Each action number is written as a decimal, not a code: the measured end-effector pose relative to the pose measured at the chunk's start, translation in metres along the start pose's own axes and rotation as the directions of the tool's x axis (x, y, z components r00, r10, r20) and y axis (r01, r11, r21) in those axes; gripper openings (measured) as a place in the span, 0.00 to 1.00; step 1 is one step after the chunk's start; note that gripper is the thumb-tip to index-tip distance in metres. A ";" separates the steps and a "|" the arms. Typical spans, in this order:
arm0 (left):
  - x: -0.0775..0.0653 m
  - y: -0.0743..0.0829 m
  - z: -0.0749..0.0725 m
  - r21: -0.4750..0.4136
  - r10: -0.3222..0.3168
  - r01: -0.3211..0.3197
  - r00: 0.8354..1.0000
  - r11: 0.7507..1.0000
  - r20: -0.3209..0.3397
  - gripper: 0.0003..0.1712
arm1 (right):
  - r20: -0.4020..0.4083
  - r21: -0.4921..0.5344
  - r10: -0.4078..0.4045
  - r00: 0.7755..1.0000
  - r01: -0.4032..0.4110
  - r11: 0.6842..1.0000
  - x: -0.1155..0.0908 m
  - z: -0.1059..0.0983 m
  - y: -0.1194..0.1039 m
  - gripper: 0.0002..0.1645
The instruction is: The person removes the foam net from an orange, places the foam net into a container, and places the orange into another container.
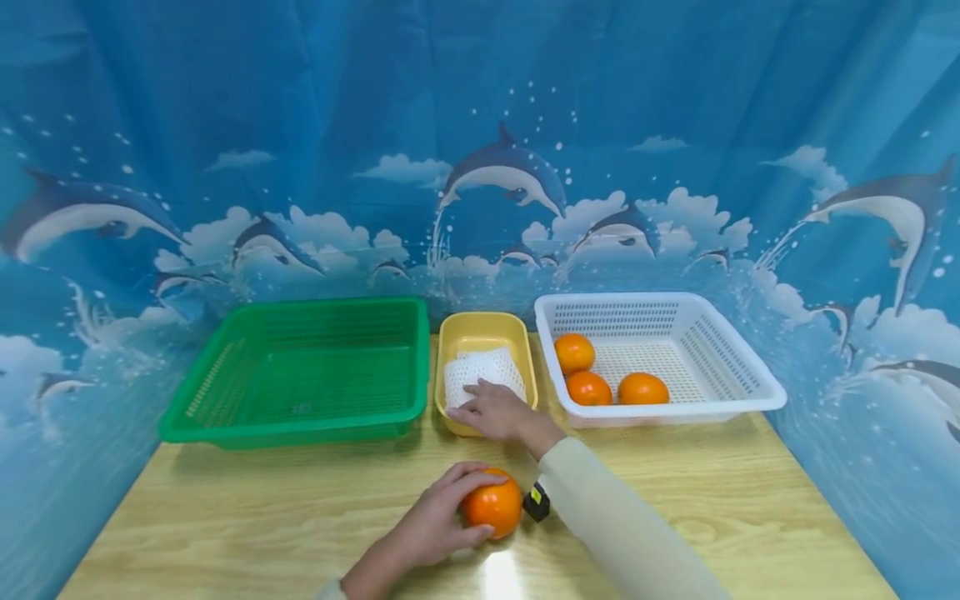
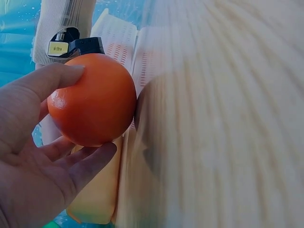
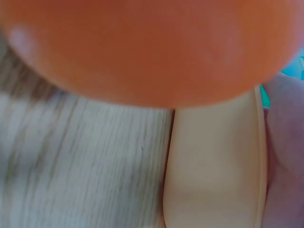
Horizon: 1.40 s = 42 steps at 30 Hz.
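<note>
On the table, the left hand (image 1: 438,517) grips an orange (image 1: 493,505) from its left side. The left wrist view shows the thumb over the upper part of the orange (image 2: 95,99) and the other fingers beneath. Farther forward, the right hand (image 1: 495,410) reaches over the near rim of a yellow basket (image 1: 491,320), its fingers extended over white foam netting (image 1: 491,367) inside. In the right wrist view the orange (image 3: 156,52) fills the top, and the basket wall (image 3: 213,166) partly hides the right hand (image 3: 287,152).
A green basket (image 1: 300,433) stands left of the yellow one. To the right, a white basket (image 1: 712,407) holds three oranges (image 1: 642,388). A black wrist camera (image 1: 536,502) sits under the right forearm, close to the held orange. A dolphin-print curtain (image 1: 337,167) hangs behind the baskets.
</note>
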State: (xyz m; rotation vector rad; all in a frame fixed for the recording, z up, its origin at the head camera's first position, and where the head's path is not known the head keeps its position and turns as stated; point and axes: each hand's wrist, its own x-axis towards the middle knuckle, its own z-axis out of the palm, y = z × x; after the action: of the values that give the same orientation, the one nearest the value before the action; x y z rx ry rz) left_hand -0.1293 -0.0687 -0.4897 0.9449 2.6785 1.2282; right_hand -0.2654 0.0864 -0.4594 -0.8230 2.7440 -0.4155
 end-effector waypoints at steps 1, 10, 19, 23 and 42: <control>0.000 0.000 0.000 -0.003 -0.004 0.004 1.000 1.000 -0.001 0.34 | 0.000 0.002 0.002 1.000 -0.002 1.000 0.000 0.000 0.000 0.37; -0.001 0.001 -0.002 -0.005 -0.015 0.015 1.000 1.000 0.004 0.34 | -0.008 0.003 -0.005 1.000 0.005 1.000 -0.002 -0.002 -0.001 0.36; 0.000 0.000 -0.002 -0.012 -0.016 0.016 1.000 1.000 0.011 0.34 | -0.032 -0.023 -0.033 0.999 0.033 0.999 -0.004 -0.001 0.000 0.35; 0.000 -0.001 -0.001 -0.016 -0.021 0.022 1.000 1.000 0.018 0.33 | -0.044 -0.022 -0.032 0.999 0.031 0.999 -0.003 0.002 0.001 0.35; -0.002 -0.003 0.001 -0.022 -0.013 0.012 1.000 1.000 -0.008 0.33 | -0.138 0.024 -0.062 0.989 0.066 0.998 -0.004 0.003 0.001 0.33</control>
State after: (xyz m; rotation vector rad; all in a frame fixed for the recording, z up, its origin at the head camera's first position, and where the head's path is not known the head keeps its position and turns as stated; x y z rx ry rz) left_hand -0.1284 -0.0708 -0.4925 0.9211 2.6676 1.2587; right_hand -0.2616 0.0894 -0.4617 -0.9089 2.8353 -0.5416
